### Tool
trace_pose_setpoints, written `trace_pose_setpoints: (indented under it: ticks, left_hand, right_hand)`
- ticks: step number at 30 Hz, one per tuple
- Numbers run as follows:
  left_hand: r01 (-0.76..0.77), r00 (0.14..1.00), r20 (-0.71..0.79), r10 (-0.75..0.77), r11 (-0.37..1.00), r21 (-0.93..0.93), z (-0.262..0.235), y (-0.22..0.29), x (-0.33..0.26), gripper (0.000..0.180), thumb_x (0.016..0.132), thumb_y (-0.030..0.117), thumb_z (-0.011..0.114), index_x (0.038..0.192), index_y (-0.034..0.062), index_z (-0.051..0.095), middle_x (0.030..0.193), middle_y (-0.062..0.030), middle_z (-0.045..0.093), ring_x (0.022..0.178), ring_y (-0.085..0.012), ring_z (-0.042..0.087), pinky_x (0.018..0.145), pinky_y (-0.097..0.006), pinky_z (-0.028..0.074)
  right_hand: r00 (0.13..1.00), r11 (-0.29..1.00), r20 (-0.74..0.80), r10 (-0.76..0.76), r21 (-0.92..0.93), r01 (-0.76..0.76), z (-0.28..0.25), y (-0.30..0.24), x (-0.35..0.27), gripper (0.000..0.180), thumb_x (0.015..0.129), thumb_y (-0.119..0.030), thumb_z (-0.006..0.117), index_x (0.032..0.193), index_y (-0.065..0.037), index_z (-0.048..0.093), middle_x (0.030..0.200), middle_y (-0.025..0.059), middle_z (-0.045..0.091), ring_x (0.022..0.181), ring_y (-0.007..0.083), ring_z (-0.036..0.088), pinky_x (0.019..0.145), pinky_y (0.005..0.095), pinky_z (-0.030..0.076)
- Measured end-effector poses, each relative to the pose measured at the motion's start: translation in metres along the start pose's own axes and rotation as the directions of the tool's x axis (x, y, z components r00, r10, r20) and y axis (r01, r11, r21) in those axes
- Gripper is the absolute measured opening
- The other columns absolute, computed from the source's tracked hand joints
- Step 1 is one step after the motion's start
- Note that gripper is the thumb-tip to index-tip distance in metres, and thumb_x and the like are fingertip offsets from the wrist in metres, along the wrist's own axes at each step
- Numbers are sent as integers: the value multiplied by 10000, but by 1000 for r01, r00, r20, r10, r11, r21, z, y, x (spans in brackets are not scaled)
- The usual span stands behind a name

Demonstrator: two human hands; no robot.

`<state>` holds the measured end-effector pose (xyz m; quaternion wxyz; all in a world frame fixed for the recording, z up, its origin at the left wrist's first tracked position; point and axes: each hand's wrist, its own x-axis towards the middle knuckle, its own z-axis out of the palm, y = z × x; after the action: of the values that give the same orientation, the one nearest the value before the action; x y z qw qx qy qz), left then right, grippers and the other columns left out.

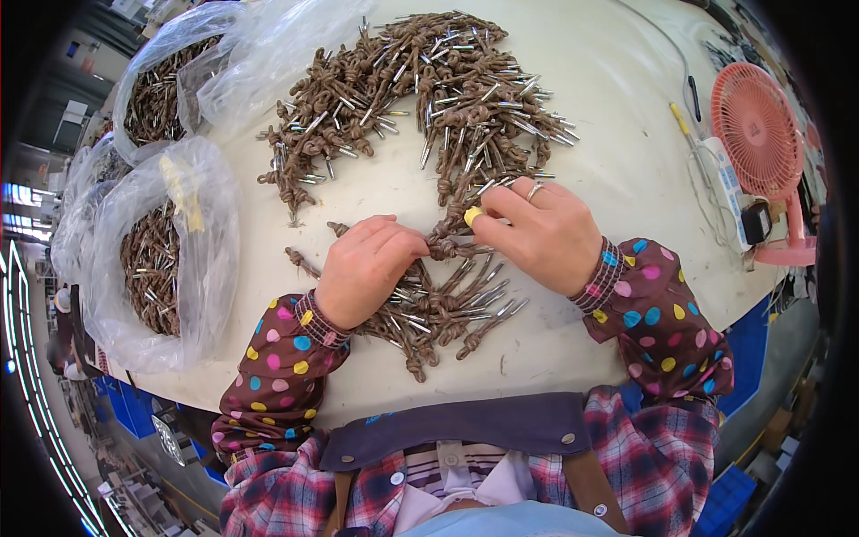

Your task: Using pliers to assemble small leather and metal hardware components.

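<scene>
A pale, scuffed table (591, 98) holds a large heap of knotted brown cords (420, 85) with metal pins. Crinkled clear bags (179, 259) sit left. My left hand (362, 268) and right hand (541, 233) pinch one knotted cord bundle (445, 249) between them at the table's near edge.

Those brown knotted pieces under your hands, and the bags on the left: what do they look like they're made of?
Knotted pieces: matte brown cord or coated wire, judging by the tight knots, ending in shiny silver tips that look metallic. Bags: thin clear plastic film, glossy and crinkled, contents showing through. Both hands, left and right, grip one knot.
</scene>
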<state>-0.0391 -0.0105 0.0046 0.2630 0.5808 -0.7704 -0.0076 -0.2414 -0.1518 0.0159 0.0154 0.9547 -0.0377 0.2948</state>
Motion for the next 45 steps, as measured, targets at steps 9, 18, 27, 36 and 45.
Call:
trace_pose_setpoints:
  ticks: [9, 18, 27, 36, 45]
  left_hand:
    - [162, 986, 65, -153, 972, -169, -2, 2, -10, 109, 823, 49, 667, 904, 80, 600, 832, -53, 658, 770, -245, 646, 686, -343, 516]
    - [-53, 996, 73, 56, 998, -40, -12, -12, -21, 221, 767, 66, 606, 983, 103, 634, 940, -16, 668, 890, -211, 647, 760, -321, 513]
    - [-4, 1000, -4, 3, 984, -181, -6, -9, -22, 185, 794, 11, 646, 963, 87, 643, 935, -42, 672, 825, -210, 646, 727, -311, 518]
    - [483, 852, 130, -507, 666, -568, -1, -8, -22, 141, 936, -26, 555, 1066, -3, 505, 981, -65, 654, 879, -103, 631, 794, -230, 499]
    - [494, 839, 147, -524, 620, -609, -1, -10, -23, 135, 944, -39, 536, 1062, -3, 481, 982, -81, 645, 909, -118, 639, 813, -240, 505]
  right_hand:
    - [955, 943, 65, 290, 148, -297, 46, 11, 31, 257, 724, -239, 762, 894, -123, 609, 857, -4, 564, 778, 201, 590, 641, 324, 487]
    - [990, 984, 125, 72, 153, -90, 1, -8, 16, 238, 654, -230, 768, 802, -155, 597, 820, -33, 558, 681, 156, 553, 592, 290, 466]
    - [985, 960, 137, 108, 244, -139, 13, -13, 8, 241, 680, -233, 772, 822, -136, 603, 838, -14, 566, 701, 190, 576, 599, 312, 475]
    - [904, 833, 276, 326, 368, -413, 15, -17, 24, 248, 762, -274, 757, 885, -101, 627, 831, 36, 582, 769, 246, 616, 644, 358, 487]
    - [874, 801, 314, 371, 368, -472, 18, -17, 26, 242, 754, -268, 765, 864, -89, 646, 813, 36, 594, 759, 259, 619, 630, 356, 476]
